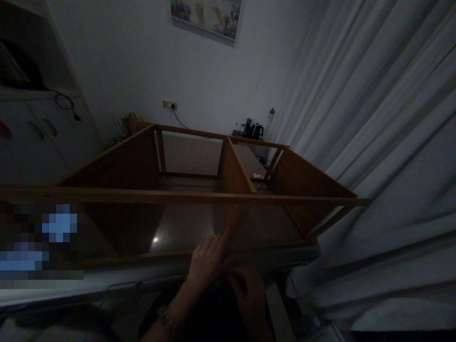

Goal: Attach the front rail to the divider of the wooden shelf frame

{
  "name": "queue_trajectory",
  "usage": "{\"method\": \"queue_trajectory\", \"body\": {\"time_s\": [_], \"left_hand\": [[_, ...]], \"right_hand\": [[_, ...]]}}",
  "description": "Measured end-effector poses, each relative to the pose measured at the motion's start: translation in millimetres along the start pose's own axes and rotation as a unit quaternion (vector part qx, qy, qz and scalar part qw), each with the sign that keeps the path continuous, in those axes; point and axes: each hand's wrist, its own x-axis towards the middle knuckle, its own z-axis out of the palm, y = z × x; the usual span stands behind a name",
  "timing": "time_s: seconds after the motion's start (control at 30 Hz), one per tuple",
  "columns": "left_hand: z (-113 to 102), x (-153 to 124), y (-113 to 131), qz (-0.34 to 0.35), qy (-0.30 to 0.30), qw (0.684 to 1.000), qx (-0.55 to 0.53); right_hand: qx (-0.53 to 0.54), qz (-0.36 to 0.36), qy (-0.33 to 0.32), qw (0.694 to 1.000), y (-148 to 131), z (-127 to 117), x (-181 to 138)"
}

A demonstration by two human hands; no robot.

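A brown wooden frame (171, 195), with side panels and a middle divider (239, 164), lies across a grey-topped table. My left hand (206, 260), with a bracelet at the wrist, is at the lower part of the frame's near middle post, fingers curled against the wood. Just right of it and lower, my right hand (251, 289) has its thumb and fingers bent together in a pinch, close to the post's foot. Anything small between those fingertips is lost in the dark.
White curtains (374, 142) hang along the right side. A dark kettle (257, 130) stands beyond the frame. White cabinets (39, 137) are at left, below a shelf with a dangling cable (66, 100). A wall socket (170, 104) has a plug in it. A pixelated patch covers the lower left.
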Motion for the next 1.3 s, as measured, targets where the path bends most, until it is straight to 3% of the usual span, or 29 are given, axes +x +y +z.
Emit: {"method": "queue_trajectory", "body": {"time_s": [0.1,0.17,0.27,0.5,0.7,0.8,0.9,1.0,1.1,1.17,1.23,1.3], "left_hand": [[1,0,0,-0.003,-0.008,1.0,-0.001],[2,-1,0,-0.002,-0.005,1.0,-0.003],[2,-1,0,-0.002,-0.003,1.0,-0.009],[1,0,0,-0.002,-0.01,1.0,-0.007],[-1,0,0,0.005,-0.002,1.0,0.008],[-1,0,0,-0.002,-0.014,1.0,-0.002],[2,-1,0,-0.005,-0.016,1.0,-0.007],[5,-3,-1,-0.003,-0.009,1.0,-0.006],[4,-2,-1,-0.002,0.0,1.0,0.0],[2,-1,-1,0.003,-0.002,1.0,0.004],[-1,0,-1,0.003,-0.008,1.0,0.005],[-3,1,0,0.002,-0.015,1.0,0.003]], "right_hand": [[-0.076,-0.08,0.001,0.994,-7,-7,7],[-0.101,-0.089,-0.02,0.991,-12,-8,10],[-0.097,-0.069,-0.031,0.992,-17,-6,8],[-0.103,-0.024,0.037,0.994,-20,-2,2],[-0.146,-0.029,0.03,0.988,-17,-4,2],[-0.12,0.015,0.042,0.992,-18,-2,1],[-0.028,0.101,0.029,0.994,-25,2,2],[0.151,0.257,-0.019,0.954,-33,9,1],[0.337,0.398,-0.062,0.851,-39,16,0],[0.414,0.429,-0.075,0.799,-40,21,-1],[0.443,0.424,-0.077,0.786,-39,24,-2],[0.422,0.406,-0.068,0.808,-39,24,-3]]}}
